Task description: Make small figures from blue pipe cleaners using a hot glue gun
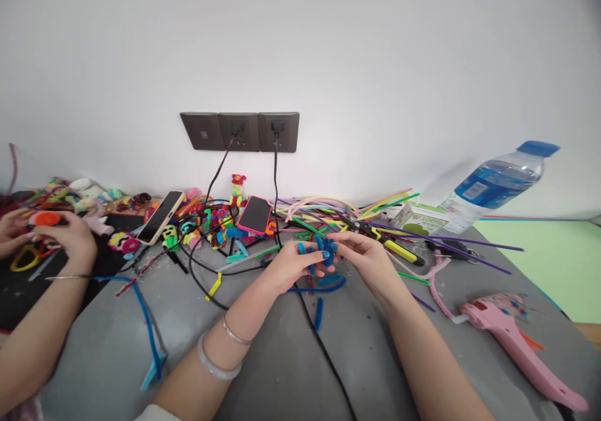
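Between my two hands is a small blue figure of bent pipe cleaner (320, 253), held just above the grey table. My left hand (297, 259) pinches it from the left, with the thumb on top. From the right, the fingertips of my right hand (360, 253) close on its other side. Beneath them a curved blue pipe cleaner (323, 288) lies on the table, and a short blue piece (319, 313) rests nearer to me. The exact shape of the figure is partly hidden by my fingers.
A pink glue gun (511, 339) lies at right, near a tilted water bottle (493, 180). Yellow-black pliers (394, 246), loose pipe cleaners and two phones lie along the wall. A black cable (319, 339) crosses the table. At left, another person's hands (70, 239) hold something orange.
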Available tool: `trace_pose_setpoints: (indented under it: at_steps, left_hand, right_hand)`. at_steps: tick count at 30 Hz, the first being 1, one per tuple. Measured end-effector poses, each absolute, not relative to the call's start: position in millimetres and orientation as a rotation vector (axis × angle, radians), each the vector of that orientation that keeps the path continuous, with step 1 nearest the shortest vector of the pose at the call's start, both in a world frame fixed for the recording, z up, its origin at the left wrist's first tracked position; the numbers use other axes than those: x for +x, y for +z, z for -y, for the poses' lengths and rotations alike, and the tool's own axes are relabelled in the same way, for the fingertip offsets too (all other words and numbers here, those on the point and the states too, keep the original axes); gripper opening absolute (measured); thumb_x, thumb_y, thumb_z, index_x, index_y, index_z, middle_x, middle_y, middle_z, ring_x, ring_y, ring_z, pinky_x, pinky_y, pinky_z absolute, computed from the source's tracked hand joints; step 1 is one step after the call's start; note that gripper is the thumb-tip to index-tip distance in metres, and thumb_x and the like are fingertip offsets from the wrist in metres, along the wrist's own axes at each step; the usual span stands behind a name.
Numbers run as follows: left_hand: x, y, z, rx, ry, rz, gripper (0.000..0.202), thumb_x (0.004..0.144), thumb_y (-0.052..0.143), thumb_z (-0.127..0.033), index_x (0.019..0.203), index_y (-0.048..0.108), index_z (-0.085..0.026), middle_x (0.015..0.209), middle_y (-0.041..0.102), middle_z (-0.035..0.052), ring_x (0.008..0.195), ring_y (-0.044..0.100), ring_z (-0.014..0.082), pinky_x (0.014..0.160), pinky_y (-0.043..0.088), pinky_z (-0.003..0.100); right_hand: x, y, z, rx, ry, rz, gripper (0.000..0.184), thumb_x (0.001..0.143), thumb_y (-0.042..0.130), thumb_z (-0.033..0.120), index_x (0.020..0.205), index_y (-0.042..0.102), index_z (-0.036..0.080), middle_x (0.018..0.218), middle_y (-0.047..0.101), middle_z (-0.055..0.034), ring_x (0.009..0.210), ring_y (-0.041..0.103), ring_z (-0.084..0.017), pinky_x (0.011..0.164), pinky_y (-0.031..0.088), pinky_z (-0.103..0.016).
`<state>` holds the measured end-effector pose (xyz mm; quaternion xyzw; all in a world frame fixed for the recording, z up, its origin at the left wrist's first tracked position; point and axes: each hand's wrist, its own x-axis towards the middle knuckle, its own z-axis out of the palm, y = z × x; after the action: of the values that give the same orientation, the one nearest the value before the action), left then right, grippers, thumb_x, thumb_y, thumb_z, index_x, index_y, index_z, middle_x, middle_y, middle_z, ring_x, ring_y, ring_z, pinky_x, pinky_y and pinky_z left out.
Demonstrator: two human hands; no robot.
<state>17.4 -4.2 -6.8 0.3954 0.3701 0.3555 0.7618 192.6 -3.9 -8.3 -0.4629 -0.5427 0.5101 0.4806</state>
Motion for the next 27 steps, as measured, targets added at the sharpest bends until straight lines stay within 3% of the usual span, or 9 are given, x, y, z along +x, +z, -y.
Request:
trace_pose_setpoints:
  at_steps: [5, 10, 14, 18, 27]
  left_hand:
    - [14.9, -7.0, 3.2, 0.907, 0.744, -0.825, 0.043, 0.062, 0.088, -0.044, 0.086, 0.074, -0.011, 0.085, 0.076, 0.0136, 0.066, 0.067, 0.014, 0.059, 0.047, 0.022]
    - [7.7, -4.9, -1.2, 0.931, 0.753, -0.846, 0.032, 0.07, 0.084, -0.037, 0.086, 0.071, -0.012, 0.086, 0.076, 0.0126, 0.071, 0.068, 0.0148, 0.062, 0.049, 0.023]
    - [2.4, -4.3, -5.1, 0.888, 0.803, -0.857, 0.021, 0.078, 0.077, -0.028, 0.091, 0.069, -0.013, 0.091, 0.076, 0.0134, 0.076, 0.071, 0.0174, 0.072, 0.054, 0.028]
    - [2.9, -4.5, -6.7, 0.794, 0.792, -0.834, 0.014, 0.083, 0.071, -0.02, 0.095, 0.067, -0.013, 0.094, 0.077, 0.013, 0.08, 0.072, 0.0189, 0.08, 0.056, 0.033]
    - [8.5, -2.5, -5.2, 0.717, 0.853, -0.857, 0.009, 0.087, 0.063, -0.011, 0.093, 0.069, -0.011, 0.101, 0.077, 0.0144, 0.085, 0.074, 0.0201, 0.082, 0.056, 0.034]
  right_hand:
    - [191.3, -3.9, 5.4, -1.12, 1.268, 1.384, 0.028, 0.075, 0.075, 0.046, 0.09, 0.073, 0.022, 0.07, 0.071, -0.0023, 0.06, 0.065, -0.019, 0.063, 0.055, -0.035]
    - [210.7, 4.8, 8.1, -1.191, 1.196, 1.638, 0.027, 0.079, 0.069, 0.04, 0.097, 0.075, 0.021, 0.088, 0.075, -0.0062, 0.074, 0.066, -0.02, 0.067, 0.052, -0.032]
    - [221.3, -0.7, 12.2, -1.287, 1.178, 2.006, 0.014, 0.075, 0.066, 0.023, 0.084, 0.077, 0.021, 0.066, 0.065, 0.0002, 0.057, 0.052, -0.014, 0.053, 0.04, -0.026]
    - [212.5, -12.2, 13.3, -1.336, 1.026, 2.133, 0.014, 0.071, 0.063, 0.013, 0.075, 0.074, 0.021, 0.062, 0.058, 0.0025, 0.056, 0.048, -0.013, 0.053, 0.033, -0.024]
    - [215.0, -0.8, 8.0, -1.442, 0.927, 1.764, 0.012, 0.078, 0.058, 0.029, 0.073, 0.063, 0.019, 0.063, 0.057, 0.0002, 0.056, 0.048, -0.014, 0.054, 0.036, -0.027]
